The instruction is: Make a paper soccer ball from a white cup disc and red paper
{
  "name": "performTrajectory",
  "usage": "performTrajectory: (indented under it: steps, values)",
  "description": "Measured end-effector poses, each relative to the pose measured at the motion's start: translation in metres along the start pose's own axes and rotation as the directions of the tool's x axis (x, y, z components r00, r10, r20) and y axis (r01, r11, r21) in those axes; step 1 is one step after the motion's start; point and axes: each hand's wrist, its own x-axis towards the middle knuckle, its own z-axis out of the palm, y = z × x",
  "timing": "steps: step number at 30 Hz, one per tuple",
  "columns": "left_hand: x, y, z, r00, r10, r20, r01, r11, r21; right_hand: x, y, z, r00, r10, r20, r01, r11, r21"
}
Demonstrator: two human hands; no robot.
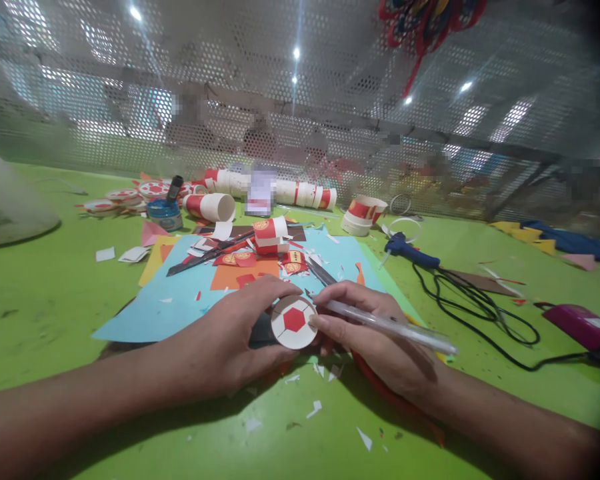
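Note:
A round white disc with a red hexagon and dark lines faces up between my hands. My left hand is closed on its left side, thumb at the bottom edge and fingers at the top. At its right edge is my right hand, whose fingers are closed round a clear pen. The pen's thin end points toward the disc. Light blue paper lies beneath, with red and white paper scraps and a red and white cup piece on it.
Paper cups and a blue jar stand behind. A long row of stacked cups lies farther back. On the right are a blue glue gun, its looped black cord and a magenta device. White scraps litter the green table.

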Motion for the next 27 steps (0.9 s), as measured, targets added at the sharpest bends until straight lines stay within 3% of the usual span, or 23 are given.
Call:
performTrajectory:
  steps: [4,10,18,23,27]
  values:
    - [0.002,0.002,-0.001,0.999,-0.030,0.027,0.031,0.999,-0.021,0.000,0.003,-0.001,0.999,-0.035,0.000,0.035,0.999,-0.040]
    - [0.005,-0.005,0.001,0.999,-0.003,0.032,0.003,1.000,-0.008,0.000,0.000,-0.008,0.978,-0.170,-0.118,0.156,0.981,-0.115]
    - [0.007,-0.009,-0.001,0.996,0.015,0.087,-0.014,1.000,-0.017,-0.004,0.006,-0.008,0.977,-0.132,0.166,0.156,0.978,-0.137]
    - [0.008,-0.013,0.000,0.995,-0.021,0.102,0.023,1.000,-0.021,-0.001,0.007,-0.002,0.989,-0.023,0.143,0.031,0.998,-0.049]
    - [0.008,-0.015,0.002,0.996,-0.021,0.085,0.021,1.000,0.002,-0.001,0.006,-0.001,0.986,-0.014,0.165,0.020,0.999,-0.033]
